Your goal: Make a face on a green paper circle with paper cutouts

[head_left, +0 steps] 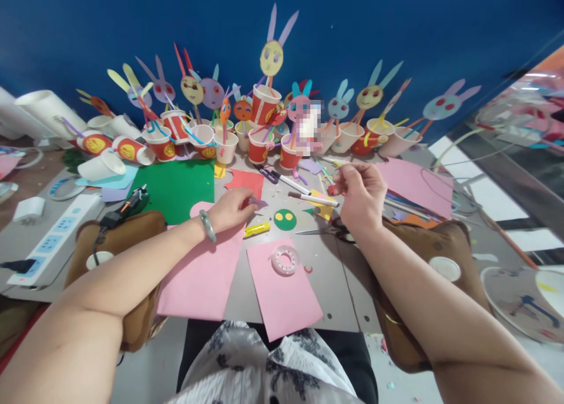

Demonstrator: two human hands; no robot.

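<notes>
My left hand point(233, 209), with a bangle at the wrist, rests low over the desk with its fingers closed on a small purple paper piece point(259, 204). Off to the right, my right hand point(363, 195) is raised a little in a pinch, with a small red piece point(332, 189) at its fingertips. Between the hands lies a green paper circle point(285, 219) with two yellow ovals on it. A yellow cutter point(257, 230) is just below my left hand. Scissors point(326, 231) lie below my right hand, their handles partly hidden. Nearer me, a roll of tape point(285, 260) sits on pink paper point(282, 301).
Paper cups point(264, 107) with rabbit-faced paper figures stand along the blue wall. Markers point(312, 199) lie before them. Green paper point(176, 184) and a power strip point(57, 239) are at left. Brown cushions point(434, 245) lie under both forearms. More pink paper point(416, 184) is at right.
</notes>
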